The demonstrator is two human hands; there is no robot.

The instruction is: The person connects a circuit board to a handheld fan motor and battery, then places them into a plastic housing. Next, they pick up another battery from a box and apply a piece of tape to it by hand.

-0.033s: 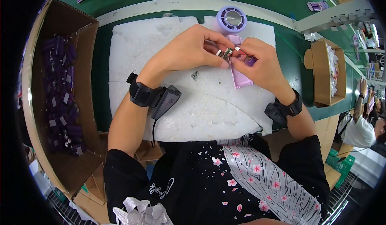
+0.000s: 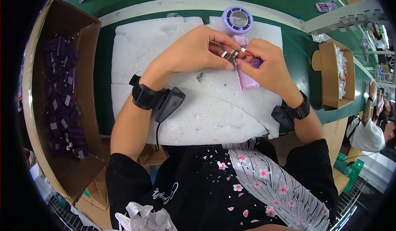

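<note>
One small circuit board [image 2: 232, 55], at six o'clock from the lilac fan head [image 2: 238, 18], is pinched by the left hand [image 2: 200, 50] while the right hand [image 2: 267, 64] curls beside a white connector [image 2: 243, 49], grip unclear.

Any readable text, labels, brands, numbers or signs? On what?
Black shirt: white script; I won't transcribe it.
Pale rail: faint dark marks, too small to read.
Purple cylinders in the left carton: white patches, no legible print.
Circuit board at the left hand: nothing legible.

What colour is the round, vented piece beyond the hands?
The round piece is light purple with a grey centre; the head view shows it best.
</note>
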